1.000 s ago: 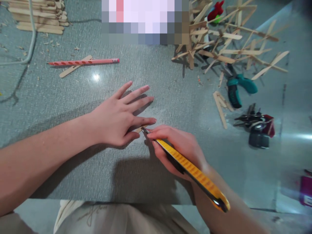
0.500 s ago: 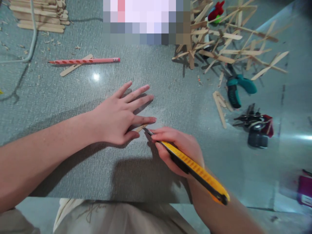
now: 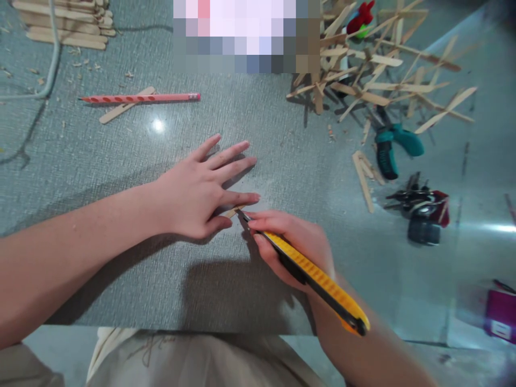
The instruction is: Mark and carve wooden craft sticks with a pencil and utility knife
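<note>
Mid-frame, the left hand (image 3: pixel 193 193) lies spread over a small wooden stick (image 3: pixel 233 213); the right hand (image 3: pixel 292 244) pinches a yellow cutter (image 3: pixel 318 274), its tip at the stick. Wood shavings (image 3: pixel 86 64) dot the grey, textured tabletop (image 3: pixel 133 279) at upper left.

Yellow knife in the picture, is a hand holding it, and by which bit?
The right hand holds the utility knife by the front of its handle, behind the blade.
</note>
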`<state>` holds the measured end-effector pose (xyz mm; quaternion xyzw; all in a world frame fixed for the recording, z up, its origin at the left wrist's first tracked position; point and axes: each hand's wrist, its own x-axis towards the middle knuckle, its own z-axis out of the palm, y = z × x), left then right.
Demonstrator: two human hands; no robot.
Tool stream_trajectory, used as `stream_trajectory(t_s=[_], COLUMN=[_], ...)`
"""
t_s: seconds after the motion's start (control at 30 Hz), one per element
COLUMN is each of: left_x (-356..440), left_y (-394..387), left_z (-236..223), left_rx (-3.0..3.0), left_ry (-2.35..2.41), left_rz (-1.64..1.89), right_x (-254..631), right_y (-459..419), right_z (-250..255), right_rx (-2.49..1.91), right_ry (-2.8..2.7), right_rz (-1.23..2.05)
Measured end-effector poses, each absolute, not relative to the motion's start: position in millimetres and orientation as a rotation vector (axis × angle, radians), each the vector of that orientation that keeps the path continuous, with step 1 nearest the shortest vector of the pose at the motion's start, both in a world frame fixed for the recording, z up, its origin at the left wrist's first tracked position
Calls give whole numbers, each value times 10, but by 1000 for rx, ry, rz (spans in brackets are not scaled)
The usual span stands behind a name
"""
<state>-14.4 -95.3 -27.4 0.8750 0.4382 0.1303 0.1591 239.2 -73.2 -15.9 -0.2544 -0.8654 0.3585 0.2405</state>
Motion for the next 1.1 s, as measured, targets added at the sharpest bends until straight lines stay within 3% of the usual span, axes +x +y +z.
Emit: stream_trajectory(t_s=[1.1], left_x=[-116], left_y=[-953], left_z=[-270], left_rx=[2468], left_ry=[1245], left_rz=[404], right_x=[2219], right_y=[-794], right_z=[-226], right_rx=[-829], right_ry=[-2197], right_rz=[993])
